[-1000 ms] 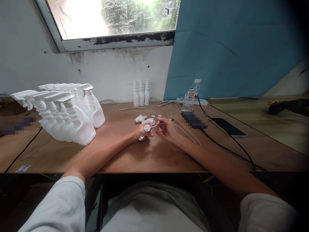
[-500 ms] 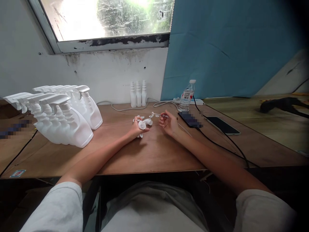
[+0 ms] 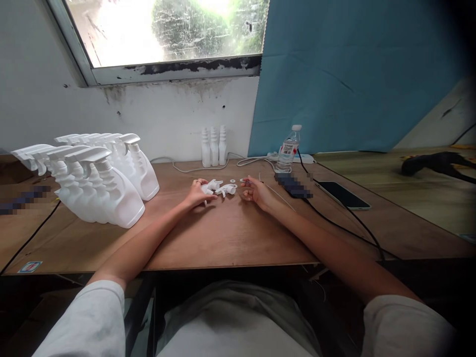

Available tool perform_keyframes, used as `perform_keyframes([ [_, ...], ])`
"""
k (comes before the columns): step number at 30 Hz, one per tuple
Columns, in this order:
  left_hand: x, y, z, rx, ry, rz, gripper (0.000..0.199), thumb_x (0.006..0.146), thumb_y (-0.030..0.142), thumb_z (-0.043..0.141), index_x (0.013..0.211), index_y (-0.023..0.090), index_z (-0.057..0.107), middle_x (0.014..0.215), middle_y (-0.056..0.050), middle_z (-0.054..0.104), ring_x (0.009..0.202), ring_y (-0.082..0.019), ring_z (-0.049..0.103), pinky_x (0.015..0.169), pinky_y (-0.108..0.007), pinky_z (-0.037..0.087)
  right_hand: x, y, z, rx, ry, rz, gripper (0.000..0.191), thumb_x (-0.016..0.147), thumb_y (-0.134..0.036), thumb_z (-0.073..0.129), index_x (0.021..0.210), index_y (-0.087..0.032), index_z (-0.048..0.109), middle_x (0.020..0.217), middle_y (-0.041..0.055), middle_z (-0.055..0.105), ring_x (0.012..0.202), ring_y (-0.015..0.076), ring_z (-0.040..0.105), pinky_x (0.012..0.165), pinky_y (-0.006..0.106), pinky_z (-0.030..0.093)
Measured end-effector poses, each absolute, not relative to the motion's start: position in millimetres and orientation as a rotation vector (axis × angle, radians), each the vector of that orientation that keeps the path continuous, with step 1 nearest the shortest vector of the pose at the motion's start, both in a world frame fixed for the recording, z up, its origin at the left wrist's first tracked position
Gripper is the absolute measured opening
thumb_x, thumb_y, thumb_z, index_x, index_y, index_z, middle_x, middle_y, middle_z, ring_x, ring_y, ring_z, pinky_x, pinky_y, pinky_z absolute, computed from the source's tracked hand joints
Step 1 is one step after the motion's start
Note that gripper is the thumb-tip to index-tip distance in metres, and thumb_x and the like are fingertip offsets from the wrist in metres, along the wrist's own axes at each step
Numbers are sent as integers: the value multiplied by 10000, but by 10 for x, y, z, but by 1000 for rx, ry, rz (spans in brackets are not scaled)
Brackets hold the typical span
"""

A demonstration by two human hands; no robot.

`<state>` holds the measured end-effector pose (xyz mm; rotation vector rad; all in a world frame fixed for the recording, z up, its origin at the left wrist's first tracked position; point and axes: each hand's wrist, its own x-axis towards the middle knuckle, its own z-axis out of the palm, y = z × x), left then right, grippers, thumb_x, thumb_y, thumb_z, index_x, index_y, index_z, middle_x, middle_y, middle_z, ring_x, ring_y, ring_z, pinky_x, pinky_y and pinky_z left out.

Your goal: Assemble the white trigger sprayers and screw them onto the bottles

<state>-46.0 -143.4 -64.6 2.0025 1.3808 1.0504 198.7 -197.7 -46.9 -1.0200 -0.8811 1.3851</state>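
My left hand (image 3: 197,193) is at mid-table, its fingers and thumb closed round a white spray trigger head (image 3: 211,186), which they partly cover. Just right of it, a second spray trigger head (image 3: 226,190) lies on its side on the wood. Beyond that rests a small white ring (image 3: 232,181). My right hand (image 3: 256,191) has thumb and forefinger pinched on a slim metal tool, mostly hidden by the fingers. Close to those fingertips is another white ring (image 3: 241,180); whether the tool touches it is unclear.
White spray bottles (image 3: 122,198) stand in two rows at left. Three slim white bottles (image 3: 213,146) line the wall beside a cable. At right are a water bottle (image 3: 286,151), a dark phone (image 3: 293,185), another phone (image 3: 344,195) and black cords. A thin white strand (image 3: 280,197) lies behind my right wrist.
My left hand has shifted left and lowered, and one trigger head now lies apart from it on the table. The right hand's tool has tilted and shows less.
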Motion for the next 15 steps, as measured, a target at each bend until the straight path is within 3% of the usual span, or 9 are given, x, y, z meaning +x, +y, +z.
perform_keyframes([
  [8,-384,-1564,-558,2234,1296,1078,415,728,294,723,1099,162,592,1239,-130,522,1222,-282,490,1063,-415,392,1994,-1971,-488,-1035,-875,1400,188,923,-364,477,914,-186,540,813,10,592,445,77,497,382,204,358],
  [11,-462,-1673,-174,2506,1291,1165,354,783,277,681,1110,174,591,1292,-131,511,1227,-295,477,1055,-450,380,1975,-1985,-506,-1024,-892,1411,178,911,-365,500,917,-191,539,821,10,597,448,81,504,379,206,345],
  [15,-839,-2056,650,2819,1444,1564,264,859,361,604,1066,198,615,1267,-99,548,1216,-305,475,1048,-504,365,1973,-1993,-531,-1006,-909,1417,188,899,-379,516,921,-193,540,821,5,593,446,81,501,378,206,332],
])
